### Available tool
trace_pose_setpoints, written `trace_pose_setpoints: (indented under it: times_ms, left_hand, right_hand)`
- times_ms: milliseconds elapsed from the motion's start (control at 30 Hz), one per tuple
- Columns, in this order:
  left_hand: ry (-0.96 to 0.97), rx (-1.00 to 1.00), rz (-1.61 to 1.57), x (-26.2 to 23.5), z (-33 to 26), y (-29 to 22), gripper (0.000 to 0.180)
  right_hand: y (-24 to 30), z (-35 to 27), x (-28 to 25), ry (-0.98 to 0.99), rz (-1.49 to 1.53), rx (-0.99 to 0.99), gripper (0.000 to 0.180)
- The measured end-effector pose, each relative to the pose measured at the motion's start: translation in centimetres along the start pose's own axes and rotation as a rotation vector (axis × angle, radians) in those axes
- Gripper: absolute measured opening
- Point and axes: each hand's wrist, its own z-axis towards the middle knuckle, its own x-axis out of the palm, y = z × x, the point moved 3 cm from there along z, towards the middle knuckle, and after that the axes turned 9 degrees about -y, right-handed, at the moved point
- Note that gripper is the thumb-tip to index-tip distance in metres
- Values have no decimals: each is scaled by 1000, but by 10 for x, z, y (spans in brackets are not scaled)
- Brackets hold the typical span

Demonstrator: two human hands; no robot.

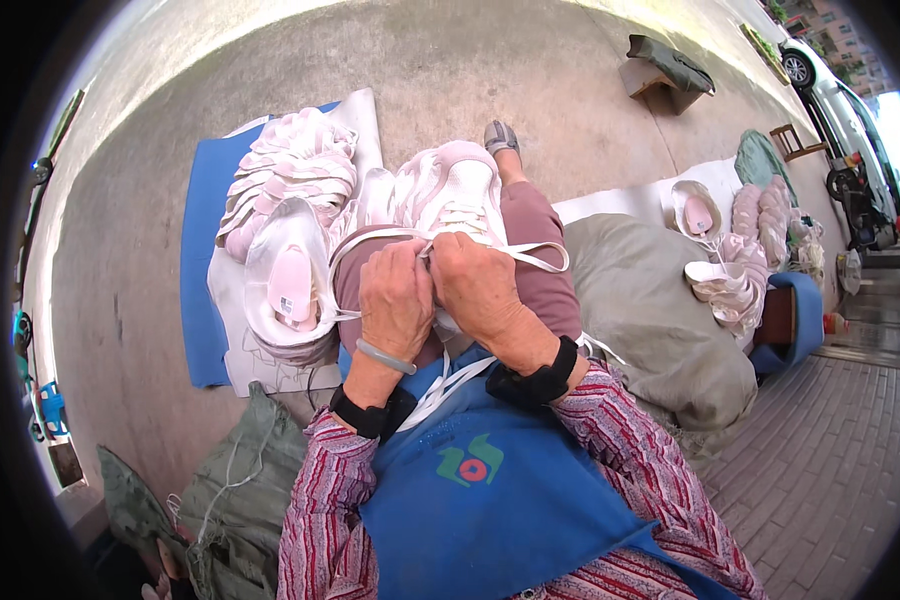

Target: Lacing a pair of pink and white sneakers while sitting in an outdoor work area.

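Note:
A pale pink and white sneaker upper (460,185) lies across my lap, its toe pointing away from me. My left hand (394,298) and my right hand (475,287) meet at its near end. Both have their fingers pinched on a white shoelace (542,250), which loops out to the right and left of them. The fingertips and the lace eyelets under them are partly hidden. Close on the left stands another pink and white shoe upper (292,285), its opening facing up with a pink lining inside. More loose white laces (440,393) trail over my blue apron (470,530).
A row of stacked shoe uppers (288,170) sits on a blue sheet (205,250) at left. Grey-green sacks (660,310) bulge on the right and a green bag (245,480) at lower left. Further uppers (735,285) lie far right. A box (660,85) stands ahead.

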Motion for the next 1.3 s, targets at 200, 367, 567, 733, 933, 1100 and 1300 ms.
trace_pose_setpoints:
  times_ms: [200,367,567,733,933,1100,1300]
  left_hand:
    - [-12,-75,-70,-3,0,-5,20]
    - [-4,-126,-81,2,1,4,17]
    - [50,-175,-97,0,2,4,17]
    - [54,-207,-92,-1,4,0,17]
    - [14,-126,-39,1,4,4,16]
    - [61,-189,-79,0,4,3,15]
    - [-74,22,-120,-15,5,-15,14]
  right_hand:
    - [-5,6,-2,148,-46,-85,13]
    - [-3,-2,1,42,23,-61,14]
    - [-15,-3,10,-58,274,84,9]
    - [-13,-2,7,-100,333,42,10]
    - [-7,-9,11,-96,202,22,8]
    - [-21,-3,5,-134,468,20,10]
    - [-8,-11,-48,53,549,8,8]
